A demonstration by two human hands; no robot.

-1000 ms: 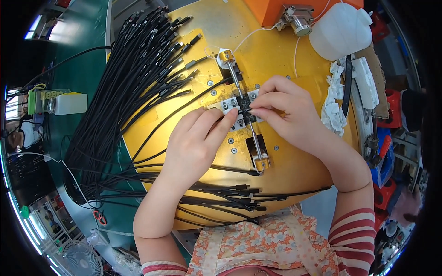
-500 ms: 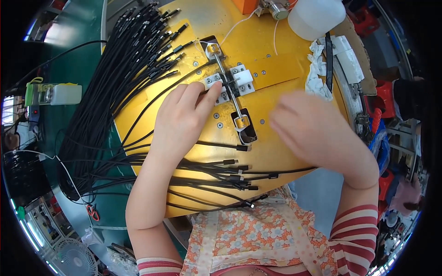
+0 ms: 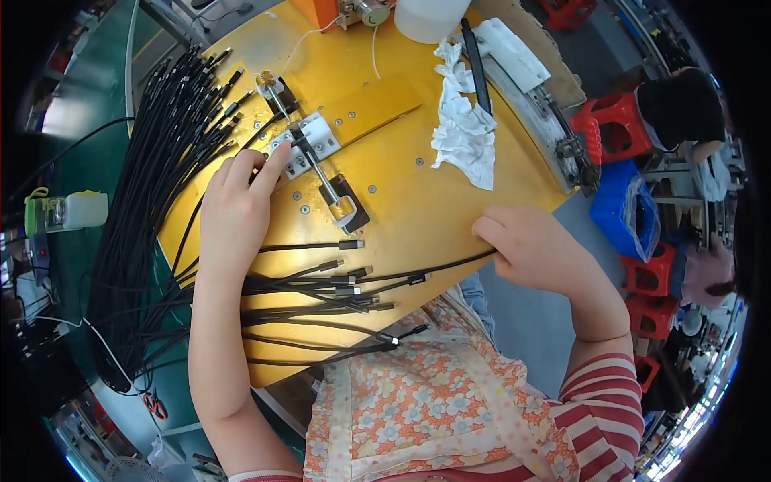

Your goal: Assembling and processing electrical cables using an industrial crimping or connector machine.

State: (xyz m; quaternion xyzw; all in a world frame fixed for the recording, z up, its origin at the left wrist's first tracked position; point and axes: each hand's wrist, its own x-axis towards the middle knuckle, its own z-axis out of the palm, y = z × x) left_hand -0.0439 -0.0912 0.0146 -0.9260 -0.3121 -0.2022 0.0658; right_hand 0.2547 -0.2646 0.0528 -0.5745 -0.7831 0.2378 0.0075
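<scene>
We count two hands [image 3: 233,207] at one yellow plate [image 3: 418,217], one metal fixture [image 3: 319,135] on it, one blue bin [image 3: 614,209] to its right.

Gold metal desk [image 3: 401,209], screw heads dotting its surface. Thick bundle of black cables [image 3: 152,177] is overlapping the left edge, connectors pointing toward the far side. Looser black cables [image 3: 321,291] are fanning out along the near edge. Metal clamping fixture [image 3: 325,176] is sitting left of centre, flat gold strip [image 3: 377,111] extending beside it. Crumpled white tissue [image 3: 467,140] is lying toward the right edge; white jug [image 3: 430,18] is standing toward the far edge.
</scene>
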